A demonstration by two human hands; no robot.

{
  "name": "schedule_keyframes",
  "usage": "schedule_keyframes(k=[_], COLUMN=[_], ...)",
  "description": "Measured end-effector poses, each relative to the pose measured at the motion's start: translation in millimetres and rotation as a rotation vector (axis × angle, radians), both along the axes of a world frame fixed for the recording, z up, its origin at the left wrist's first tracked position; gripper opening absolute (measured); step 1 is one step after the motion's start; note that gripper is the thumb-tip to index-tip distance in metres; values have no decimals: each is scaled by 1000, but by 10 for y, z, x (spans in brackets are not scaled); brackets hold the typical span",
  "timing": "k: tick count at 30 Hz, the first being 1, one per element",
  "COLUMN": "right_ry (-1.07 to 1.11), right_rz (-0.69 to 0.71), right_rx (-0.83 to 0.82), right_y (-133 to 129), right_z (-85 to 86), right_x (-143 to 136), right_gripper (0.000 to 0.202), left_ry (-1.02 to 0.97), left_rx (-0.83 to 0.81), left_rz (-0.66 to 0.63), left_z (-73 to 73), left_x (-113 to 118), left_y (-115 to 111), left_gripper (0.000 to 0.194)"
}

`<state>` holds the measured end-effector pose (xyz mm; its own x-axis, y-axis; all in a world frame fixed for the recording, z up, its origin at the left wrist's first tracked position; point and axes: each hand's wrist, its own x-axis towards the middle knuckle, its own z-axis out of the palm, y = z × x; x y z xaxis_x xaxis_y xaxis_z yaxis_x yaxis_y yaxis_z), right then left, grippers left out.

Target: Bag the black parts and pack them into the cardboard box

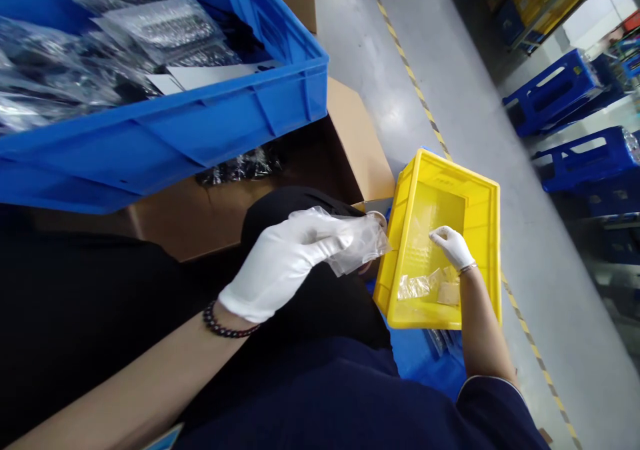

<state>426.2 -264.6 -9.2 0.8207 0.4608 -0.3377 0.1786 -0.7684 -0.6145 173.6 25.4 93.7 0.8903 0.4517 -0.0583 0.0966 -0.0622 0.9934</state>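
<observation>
Left hand point(285, 263): gloved, pinching clear bag point(357, 240) beside yellow bin point(487, 250).
Right hand point(453, 247): gloved, down inside bin, fingers loosely bent, holding nothing seen.
Risk: thin slippery bag, may slide out and fall.

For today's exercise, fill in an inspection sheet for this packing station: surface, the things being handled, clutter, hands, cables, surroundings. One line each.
Surface: grey concrete floor with a yellow-black striped line; no tabletop seen.
Things handled: clear plastic bag in the left hand; yellow bin holding a few small clear bags.
Clutter: blue crate full of bagged dark parts, resting over cardboard boxes.
Hands: left hand in a white glove, closed on the clear plastic bag; right hand in a white glove, reaching inside the yellow bin, grip unclear.
Cables: nothing seen.
Surroundings: blue pallets and shelving with yellow bins at the upper right.
</observation>
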Motion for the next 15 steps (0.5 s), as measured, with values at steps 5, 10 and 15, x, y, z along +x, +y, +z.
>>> schedule_keyframes(k=[5, 10, 15], right_ry=[-71, -97, -188], right_rz=[-109, -104, 1], right_rx=[-93, -46, -90], right_y=[-114, -122, 195], right_z=[-340, -398, -588], right_x=[213, 258, 61], right_gripper=[22, 23, 11], left_ry=[20, 12, -16], left_rx=[19, 28, 69], left_rz=[32, 24, 9], left_z=[7, -6, -66], left_x=[-55, -33, -25], left_y=[60, 64, 79], left_gripper=[27, 27, 23])
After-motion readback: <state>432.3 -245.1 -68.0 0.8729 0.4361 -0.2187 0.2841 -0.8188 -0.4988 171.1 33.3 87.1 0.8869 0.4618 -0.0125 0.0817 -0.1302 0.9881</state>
